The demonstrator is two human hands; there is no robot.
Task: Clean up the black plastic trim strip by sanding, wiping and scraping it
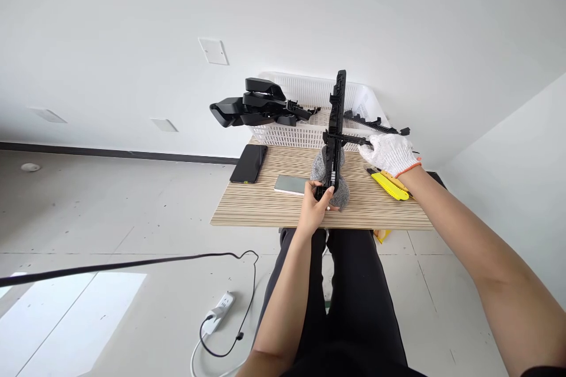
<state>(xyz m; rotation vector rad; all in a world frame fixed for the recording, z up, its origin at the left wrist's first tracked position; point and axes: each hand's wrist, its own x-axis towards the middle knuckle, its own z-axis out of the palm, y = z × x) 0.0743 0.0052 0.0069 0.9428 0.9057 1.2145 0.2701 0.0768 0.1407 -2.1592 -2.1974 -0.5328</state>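
Note:
My bare left hand (317, 203) grips the near end of a long black plastic part (336, 112), which points away from me over the table. My right hand (389, 153), in a white knitted glove with an orange cuff, is closed on a thin black piece (354, 139). That piece reaches leftward and meets the long part about midway; whether the two are joined I cannot tell. Grey speckled cloth (341, 195) lies beneath the long part, next to my left hand. Beside my right wrist is a yellow utility knife (390, 186).
Behind my hands, a white plastic basket (283, 136) stands against the wall, with black moulded parts (260, 103) jutting over its left side. On the wood-grained table (256, 206) lie a black phone (249, 164) and a flat grey-green slab (289, 184). A power strip (220, 311) sits on the floor.

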